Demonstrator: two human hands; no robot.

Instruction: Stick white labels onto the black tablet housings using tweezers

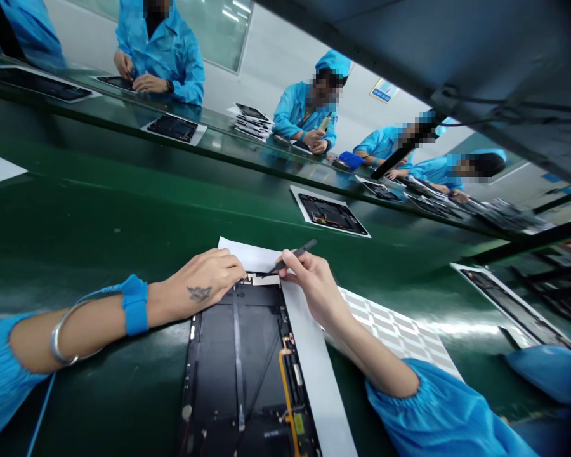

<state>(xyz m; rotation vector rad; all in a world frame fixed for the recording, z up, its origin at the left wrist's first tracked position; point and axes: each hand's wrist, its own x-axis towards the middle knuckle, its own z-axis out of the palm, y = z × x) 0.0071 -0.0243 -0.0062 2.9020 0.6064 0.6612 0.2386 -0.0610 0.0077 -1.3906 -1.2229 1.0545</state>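
Currently at the top end of a flat black tablet-like housing (214, 355), which lies open on a white paper sheet (321, 368) on the glossy green worktop (99, 235), directly before the person. Right hand (316, 279): closed in a pen-like grip on slim dark-grey tweezers (297, 252), tips angled down to a short whitish strip (265, 280) at the housing's top edge. Left hand (212, 282): fingers curled, fingertips at the same edge, just beside the strip; cannot tell whether they pinch anything or only press. A bright blue wrist strap (136, 306) circles the left wrist.

Step in hand (judgement): seating or aligning the strip by the top edge; the frame does not settle whether it is being laid or lifted.

Next move (judgement) calls for the left fingers to steady the edge, with fine, light tweezer control clear of neighbouring parts.

Nearby: a white sheet with a grid of pale grey rectangles (394, 324), right of the housing, partly behind the right forearm.
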